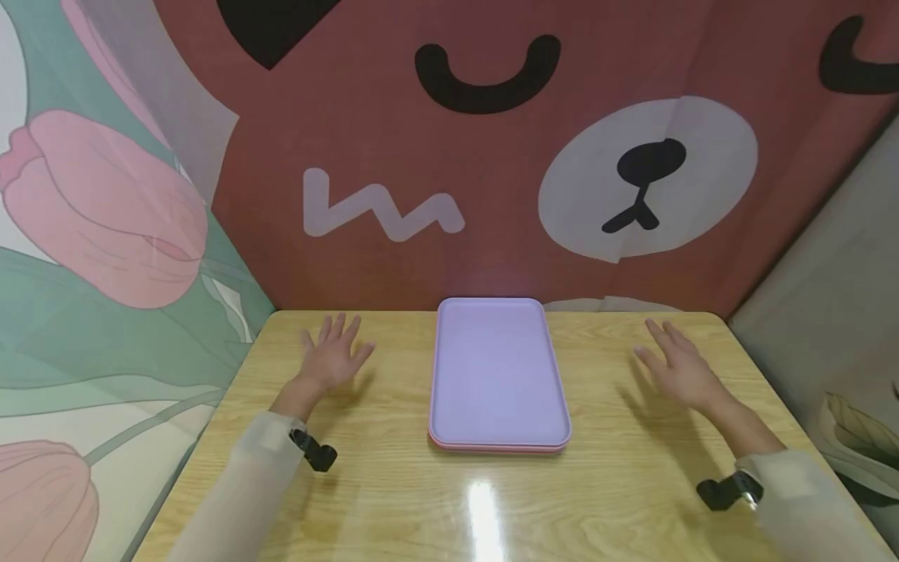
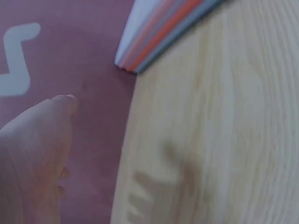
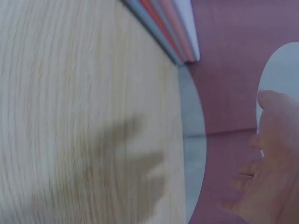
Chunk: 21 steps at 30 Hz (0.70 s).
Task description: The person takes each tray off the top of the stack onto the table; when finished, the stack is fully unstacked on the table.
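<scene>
A stack of shallow rectangular trays (image 1: 499, 375) lies at the middle of the table's far half, the top one lilac. From the side, in the left wrist view, the stack (image 2: 161, 35) shows layers of lilac, pink, orange and grey. Left of it, my left hand (image 1: 332, 363) hovers over the tabletop with fingers spread, touching nothing. On the other side, my right hand (image 1: 677, 371) is also raised above the wood, fingers extended and holding nothing. Both hands cast shadows on the table. In the right wrist view the right hand (image 3: 275, 158) appears apart from the stack.
The wooden table (image 1: 379, 499) ends at a hanging cloth (image 1: 492, 265) printed with a brown bear face. A floral cloth (image 1: 105, 328) hangs along the left. Beyond the right edge is a grey surface (image 1: 829, 297). Each wrist wears a small black camera (image 1: 316, 451).
</scene>
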Motion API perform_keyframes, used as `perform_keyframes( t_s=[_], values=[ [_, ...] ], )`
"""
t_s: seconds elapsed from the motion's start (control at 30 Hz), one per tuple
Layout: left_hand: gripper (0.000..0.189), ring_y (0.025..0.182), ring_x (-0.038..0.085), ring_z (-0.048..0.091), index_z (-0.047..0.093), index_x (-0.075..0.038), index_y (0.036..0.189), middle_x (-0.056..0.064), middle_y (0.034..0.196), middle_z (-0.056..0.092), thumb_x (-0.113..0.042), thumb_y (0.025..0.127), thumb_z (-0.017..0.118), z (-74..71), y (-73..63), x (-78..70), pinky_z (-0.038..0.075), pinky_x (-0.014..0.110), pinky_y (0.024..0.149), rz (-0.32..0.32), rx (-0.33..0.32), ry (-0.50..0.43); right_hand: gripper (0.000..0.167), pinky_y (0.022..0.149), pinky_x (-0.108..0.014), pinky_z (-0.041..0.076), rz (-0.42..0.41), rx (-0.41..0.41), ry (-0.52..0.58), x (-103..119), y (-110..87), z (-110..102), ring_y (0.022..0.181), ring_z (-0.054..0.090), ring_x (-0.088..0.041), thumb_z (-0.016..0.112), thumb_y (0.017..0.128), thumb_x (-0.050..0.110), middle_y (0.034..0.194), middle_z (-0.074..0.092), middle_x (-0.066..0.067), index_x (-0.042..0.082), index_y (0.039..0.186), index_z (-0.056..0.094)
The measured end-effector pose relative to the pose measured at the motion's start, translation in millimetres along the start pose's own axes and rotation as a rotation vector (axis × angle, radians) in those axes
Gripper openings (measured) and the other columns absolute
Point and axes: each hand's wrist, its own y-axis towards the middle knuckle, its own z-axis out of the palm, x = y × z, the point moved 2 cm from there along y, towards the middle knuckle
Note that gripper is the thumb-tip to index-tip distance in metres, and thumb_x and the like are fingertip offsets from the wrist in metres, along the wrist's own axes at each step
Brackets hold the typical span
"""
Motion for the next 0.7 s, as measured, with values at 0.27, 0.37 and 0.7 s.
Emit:
perform_keyframes(
  t_s=[0.27, 0.37, 0.7],
  values=[
    [0.075, 0.146, 0.049, 0.026, 0.022, 0.002, 0.159, 0.031, 0.161, 0.022, -0.042, 0.106, 0.051, -1.6, -6.0, -32.1, 0.029, 0.066, 0.114, 0.089, 0.076, -0.447, 0.067, 0.098, -0.055, 0.051, 0.029, 0.037, 0.374, 25.5, 0.5, 4.9, 0.131, 0.045, -0.051, 0.036, 0.112, 0.038, 0.150, 0.037, -0.037, -0.005, 0.160, 0.018],
    [0.073, 0.138, 0.046, 0.042, 0.024, 0.002, 0.159, 0.031, 0.159, 0.028, -0.039, 0.106, 0.054, 5.4, -6.5, -41.7, 0.042, 0.059, 0.108, 0.085, 0.117, -0.612, 0.066, 0.088, -0.039, 0.059, 0.049, 0.048, 0.491, 32.4, 1.8, 12.3, 0.120, 0.060, -0.032, 0.041, 0.111, 0.036, 0.147, 0.042, -0.036, -0.006, 0.158, 0.022],
    [0.062, 0.110, 0.038, 0.064, 0.035, 0.008, 0.152, 0.026, 0.133, 0.055, -0.023, 0.104, 0.059, 42.4, -5.5, -66.7, 0.061, 0.043, 0.080, 0.024, 0.183, -0.905, 0.059, 0.083, -0.039, 0.061, 0.070, 0.094, 0.740, 43.4, 1.4, 50.0, 0.103, 0.067, -0.013, 0.051, 0.109, 0.022, 0.135, 0.053, -0.034, -0.012, 0.152, 0.029]
  ],
)
